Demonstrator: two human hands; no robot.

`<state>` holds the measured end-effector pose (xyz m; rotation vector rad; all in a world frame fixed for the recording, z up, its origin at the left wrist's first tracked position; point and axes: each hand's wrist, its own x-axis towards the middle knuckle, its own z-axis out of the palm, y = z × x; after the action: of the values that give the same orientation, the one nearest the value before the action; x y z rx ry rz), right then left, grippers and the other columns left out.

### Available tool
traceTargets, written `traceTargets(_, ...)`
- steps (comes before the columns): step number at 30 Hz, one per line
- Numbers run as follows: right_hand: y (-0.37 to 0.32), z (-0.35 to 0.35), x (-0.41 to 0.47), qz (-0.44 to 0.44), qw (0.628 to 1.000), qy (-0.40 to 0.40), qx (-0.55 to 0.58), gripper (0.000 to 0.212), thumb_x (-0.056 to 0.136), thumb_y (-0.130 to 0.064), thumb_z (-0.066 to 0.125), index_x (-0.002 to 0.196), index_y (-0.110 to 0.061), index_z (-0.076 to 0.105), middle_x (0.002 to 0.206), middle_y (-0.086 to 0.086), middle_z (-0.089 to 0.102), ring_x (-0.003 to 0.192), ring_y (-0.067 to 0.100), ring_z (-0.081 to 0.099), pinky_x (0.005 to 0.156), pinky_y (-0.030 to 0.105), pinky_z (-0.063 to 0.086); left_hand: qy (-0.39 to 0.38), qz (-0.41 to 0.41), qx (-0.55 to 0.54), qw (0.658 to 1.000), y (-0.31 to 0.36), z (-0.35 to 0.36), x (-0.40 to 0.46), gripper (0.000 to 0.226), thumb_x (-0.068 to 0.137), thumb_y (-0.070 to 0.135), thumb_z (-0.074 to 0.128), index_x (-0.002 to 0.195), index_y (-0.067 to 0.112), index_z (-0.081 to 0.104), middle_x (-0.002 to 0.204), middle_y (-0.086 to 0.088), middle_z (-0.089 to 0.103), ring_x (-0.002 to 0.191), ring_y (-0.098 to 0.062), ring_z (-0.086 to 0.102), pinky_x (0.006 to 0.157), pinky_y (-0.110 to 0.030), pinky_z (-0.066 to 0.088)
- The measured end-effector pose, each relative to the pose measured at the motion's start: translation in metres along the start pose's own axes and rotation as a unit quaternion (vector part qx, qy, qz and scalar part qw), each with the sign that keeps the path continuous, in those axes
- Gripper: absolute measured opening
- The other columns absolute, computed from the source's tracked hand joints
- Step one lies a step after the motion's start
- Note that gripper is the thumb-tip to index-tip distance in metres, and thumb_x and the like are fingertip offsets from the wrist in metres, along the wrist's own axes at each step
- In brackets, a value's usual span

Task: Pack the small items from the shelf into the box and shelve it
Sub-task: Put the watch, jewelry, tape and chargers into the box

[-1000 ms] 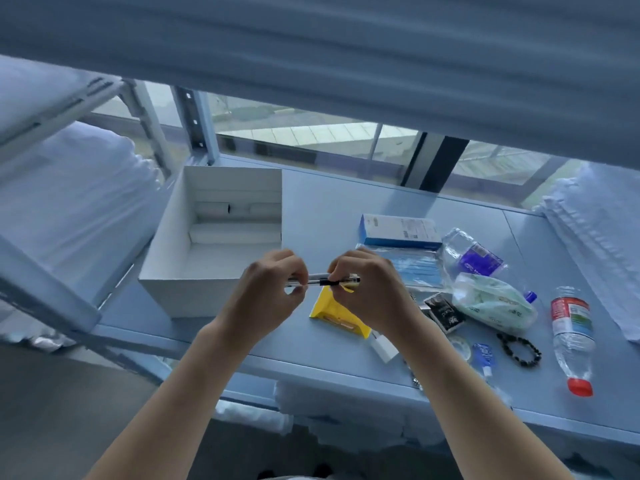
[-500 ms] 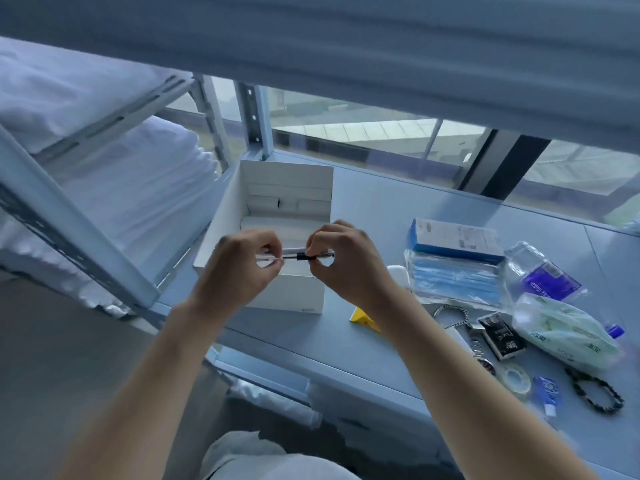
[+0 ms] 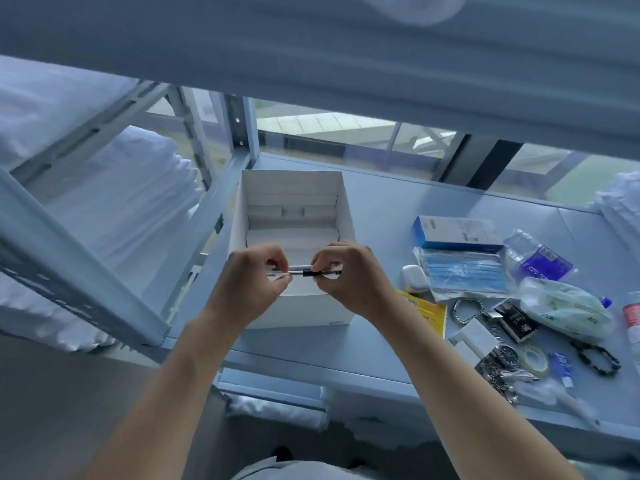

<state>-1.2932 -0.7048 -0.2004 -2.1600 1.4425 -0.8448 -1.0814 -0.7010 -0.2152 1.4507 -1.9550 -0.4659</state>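
**Pen held over open box, both hands**

Pen (image 3: pixel 304 270) level, pinched at each end by left hand (image 3: pixel 251 284) and right hand (image 3: pixel 349 277); fingers curled closed on the barrel, only the middle showing. It hangs above the near end of the white box (image 3: pixel 341 216), not inside yet. Likely light, stiff, smooth plastic, a bit slippery; a one-hand grip mid-barrel should do for dropping it in.

Box sits at the left of the shelf (image 3: pixel 381 209), open, only cardboard inserts visible. Right of it, unpacked: mask pack (image 3: pixel 462 275), blue carton (image 3: pixel 457 232), yellow packet (image 3: pixel 427 311), tape roll (image 3: pixel 535 358), bead bracelet (image 3: pixel 597 360). Early in the task.
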Motion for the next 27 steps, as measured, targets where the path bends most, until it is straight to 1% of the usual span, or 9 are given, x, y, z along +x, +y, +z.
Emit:
traceTargets(4, -0.009, 0.0, -0.012, 0.015, 1.0, 0.005, 0.0, 0.01, 0.077, -0.002, 0.08, 0.082, -0.01, 0.077, 0.086, 0.002, 0.075, 0.08, 0.023, 0.065, 0.075, 0.04, 0.054, -0.012, -0.003, -0.023, 1.0, -0.003, 0.0, -0.006, 0.028, 0.071, 0.017, 0.087, 0.076, 0.03, 0.063, 0.071, 0.022, 0.064, 0.076, 0.004, 0.065, 0.067, -0.012, 0.046)
traceTargets(8, -0.017, 0.001, -0.035, 0.034, 0.999, 0.013, -0.006, 0.01, 0.077, -0.003, 0.081, 0.082, -0.011, 0.077, 0.085, 0.0, 0.074, 0.079, 0.021, 0.065, 0.075, 0.04, 0.054, -0.044, 0.022, -0.032, 0.998, 0.002, -0.004, -0.02, 0.027, 0.073, 0.018, 0.087, 0.077, 0.03, 0.063, 0.076, 0.021, 0.066, 0.08, 0.004, 0.066, 0.07, -0.006, 0.046)
traceTargets(12, -0.026, 0.004, -0.064, 0.048, 0.998, 0.024, -0.015, 0.01, 0.079, -0.005, 0.081, 0.084, -0.013, 0.077, 0.085, -0.003, 0.072, 0.08, 0.018, 0.064, 0.074, 0.039, 0.054, -0.075, 0.051, -0.042, 0.995, 0.008, -0.008, -0.037, 0.027, 0.074, 0.016, 0.088, 0.078, 0.029, 0.064, 0.078, 0.02, 0.067, 0.083, 0.001, 0.066, 0.075, -0.012, 0.051)
traceTargets(15, -0.031, 0.007, -0.077, 0.054, 0.998, 0.034, -0.016, 0.011, 0.078, -0.005, 0.081, 0.084, -0.013, 0.077, 0.086, -0.003, 0.073, 0.082, 0.019, 0.065, 0.073, 0.04, 0.054, -0.084, 0.069, -0.044, 0.993, 0.012, -0.01, -0.044, 0.028, 0.074, 0.016, 0.088, 0.078, 0.029, 0.064, 0.078, 0.019, 0.067, 0.081, 0.001, 0.067, 0.075, -0.008, 0.05)
traceTargets(18, -0.032, 0.008, -0.081, 0.062, 0.997, 0.041, -0.013, 0.012, 0.078, -0.004, 0.081, 0.084, -0.014, 0.077, 0.086, -0.002, 0.074, 0.083, 0.019, 0.065, 0.074, 0.041, 0.054, -0.088, 0.078, -0.041, 0.992, 0.014, -0.012, -0.044, 0.027, 0.074, 0.016, 0.089, 0.079, 0.027, 0.065, 0.079, 0.018, 0.068, 0.079, -0.001, 0.067, 0.075, -0.016, 0.055)
traceTargets(21, -0.032, 0.008, -0.08, 0.06, 0.997, 0.045, -0.015, 0.012, 0.078, -0.004, 0.081, 0.084, -0.013, 0.077, 0.086, -0.001, 0.074, 0.084, 0.021, 0.066, 0.074, 0.042, 0.055, -0.095, 0.084, -0.036, 0.991, 0.013, -0.013, -0.041, 0.026, 0.074, 0.015, 0.089, 0.079, 0.026, 0.066, 0.08, 0.017, 0.068, 0.079, 0.001, 0.066, 0.074, -0.007, 0.05)
traceTargets(22, -0.031, 0.008, -0.079, 0.058, 0.997, 0.045, -0.019, 0.011, 0.078, -0.003, 0.081, 0.083, -0.013, 0.077, 0.086, -0.001, 0.074, 0.083, 0.021, 0.066, 0.073, 0.042, 0.055, -0.098, 0.086, -0.033, 0.991, 0.013, -0.013, -0.04, 0.026, 0.074, 0.015, 0.089, 0.08, 0.026, 0.066, 0.08, 0.017, 0.067, 0.079, 0.002, 0.065, 0.075, -0.008, 0.05)
traceTargets(25, -0.03, 0.003, -0.074, 0.048, 0.997, 0.045, -0.034, 0.01, 0.079, -0.004, 0.082, 0.083, -0.011, 0.077, 0.087, 0.0, 0.074, 0.083, 0.021, 0.066, 0.072, 0.042, 0.055, -0.105, 0.107, -0.023, 0.988, 0.016, -0.015, -0.033, 0.025, 0.075, 0.013, 0.088, 0.08, 0.024, 0.067, 0.08, 0.015, 0.067, 0.078, 0.001, 0.065, 0.074, -0.016, 0.054)
traceTargets(27, -0.027, -0.004, -0.065, 0.035, 0.997, 0.049, -0.049, 0.01, 0.078, -0.004, 0.083, 0.082, -0.01, 0.077, 0.087, 0.001, 0.075, 0.082, 0.022, 0.067, 0.072, 0.042, 0.057, -0.104, 0.134, -0.009, 0.985, 0.019, -0.015, -0.021, 0.022, 0.076, 0.011, 0.087, 0.081, 0.02, 0.068, 0.081, 0.01, 0.069, 0.076, -0.003, 0.066, 0.074, -0.023, 0.059)
